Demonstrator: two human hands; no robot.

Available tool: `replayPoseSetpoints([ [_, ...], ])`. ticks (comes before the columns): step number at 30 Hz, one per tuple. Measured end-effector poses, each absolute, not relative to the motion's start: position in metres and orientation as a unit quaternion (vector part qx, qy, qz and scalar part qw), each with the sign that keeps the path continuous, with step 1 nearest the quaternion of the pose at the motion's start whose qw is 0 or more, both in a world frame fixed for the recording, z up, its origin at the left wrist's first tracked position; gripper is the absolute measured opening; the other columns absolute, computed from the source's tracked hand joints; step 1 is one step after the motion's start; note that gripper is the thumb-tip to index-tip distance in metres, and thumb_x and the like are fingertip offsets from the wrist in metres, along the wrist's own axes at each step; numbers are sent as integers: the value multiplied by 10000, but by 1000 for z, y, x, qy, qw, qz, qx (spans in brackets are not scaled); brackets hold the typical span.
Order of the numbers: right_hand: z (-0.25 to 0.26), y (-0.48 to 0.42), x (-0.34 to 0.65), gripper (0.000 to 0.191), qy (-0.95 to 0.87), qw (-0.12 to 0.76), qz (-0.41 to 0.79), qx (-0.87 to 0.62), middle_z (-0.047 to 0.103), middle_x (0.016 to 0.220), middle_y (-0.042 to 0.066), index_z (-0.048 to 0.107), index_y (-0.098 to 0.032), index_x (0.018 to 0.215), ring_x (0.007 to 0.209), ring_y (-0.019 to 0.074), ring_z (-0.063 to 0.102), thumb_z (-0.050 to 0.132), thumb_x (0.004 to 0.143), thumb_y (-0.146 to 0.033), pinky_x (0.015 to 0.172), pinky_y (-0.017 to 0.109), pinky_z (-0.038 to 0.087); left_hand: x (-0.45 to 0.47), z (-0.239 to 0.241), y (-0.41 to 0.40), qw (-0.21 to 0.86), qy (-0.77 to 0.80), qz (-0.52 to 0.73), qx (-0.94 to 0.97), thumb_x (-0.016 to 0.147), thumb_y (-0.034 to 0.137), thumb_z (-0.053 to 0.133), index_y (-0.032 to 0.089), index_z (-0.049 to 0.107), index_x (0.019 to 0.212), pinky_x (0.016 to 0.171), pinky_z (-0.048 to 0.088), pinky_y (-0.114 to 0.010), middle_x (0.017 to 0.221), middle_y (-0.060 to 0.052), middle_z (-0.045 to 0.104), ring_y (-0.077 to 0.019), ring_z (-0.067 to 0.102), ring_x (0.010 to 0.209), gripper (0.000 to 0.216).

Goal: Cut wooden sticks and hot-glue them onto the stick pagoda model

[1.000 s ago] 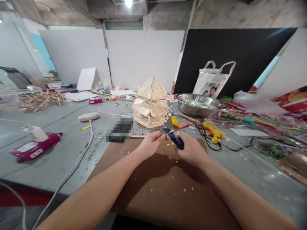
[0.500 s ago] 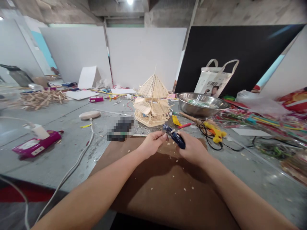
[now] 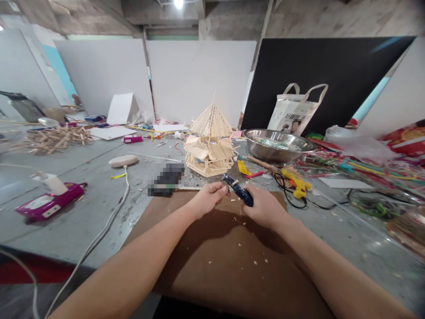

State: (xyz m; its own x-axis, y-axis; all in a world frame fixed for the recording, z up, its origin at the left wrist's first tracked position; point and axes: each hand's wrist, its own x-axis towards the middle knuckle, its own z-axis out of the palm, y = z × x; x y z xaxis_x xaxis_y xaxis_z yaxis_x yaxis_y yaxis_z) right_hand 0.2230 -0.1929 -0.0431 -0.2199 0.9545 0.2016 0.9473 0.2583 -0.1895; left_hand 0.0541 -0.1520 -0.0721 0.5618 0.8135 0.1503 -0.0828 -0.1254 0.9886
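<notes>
My right hand [image 3: 264, 207] is closed around the dark blue handles of a small cutter [image 3: 239, 190], its jaws pointing up and left. My left hand [image 3: 208, 198] is pinched beside the jaws; a pale bit of wood shows at the jaws, too small to name with certainty. Both hands hover over a brown cardboard sheet [image 3: 229, 261] strewn with tiny wood chips. Just behind them stands a tiered pagoda model of wooden sticks [image 3: 210, 141].
A steel bowl [image 3: 278, 146], a yellow glue gun [image 3: 295, 184] with black cord and a white tote bag [image 3: 295, 110] lie right. A pink device [image 3: 46, 204], a white cable [image 3: 102, 230] and a heap of wooden sticks [image 3: 53, 138] are left. A blurred dark object [image 3: 166, 179] sits ahead.
Almost nothing differs: both hands keep the same grip over the cardboard, with only a slight shift of the view.
</notes>
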Motion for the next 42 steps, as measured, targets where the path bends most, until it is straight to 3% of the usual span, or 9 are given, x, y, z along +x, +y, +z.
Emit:
replayPoseSetpoints([
  [7,-41,-193,229,93,-749,118,143,-636,597,650,26,515,-201,726,582,154,543,456,670,-245,511,230,343,68,-84,-156,325,423,373,759,799,364,355,152,459,633,498,268,-208,518,37,387,-82,358,509,289],
  [11,-40,-191,234,99,-709,73,338,-615,547,548,-5,471,-190,656,419,110,503,413,704,-255,429,215,366,70,-81,-160,291,472,299,777,810,316,317,152,490,630,541,322,-228,581,-10,494,-117,444,570,299],
  [16,-43,-178,237,154,-644,53,513,-566,532,608,-7,454,-171,707,384,73,473,461,698,-325,377,190,371,70,-81,-157,285,509,210,784,821,287,282,153,526,757,594,390,-247,739,-68,597,-159,537,676,286],
  [23,-51,-166,231,120,-619,31,503,-603,524,511,-5,468,-153,599,342,67,439,451,650,-260,354,185,363,70,-74,-165,197,582,133,778,819,311,279,176,488,968,671,431,-331,864,-120,616,-237,583,802,290],
  [27,-52,-166,227,98,-608,24,494,-621,519,468,-3,456,-154,548,326,71,430,431,620,-216,343,186,354,68,-71,-168,135,582,80,798,796,256,289,204,507,939,652,443,-350,860,-105,620,-250,592,793,265],
  [42,-48,-163,220,143,-574,-14,491,-656,495,377,15,439,-154,461,296,95,422,423,599,-191,336,213,348,71,-78,-163,112,584,62,802,794,274,287,201,505,975,623,449,-371,860,-117,619,-263,598,766,292],
])
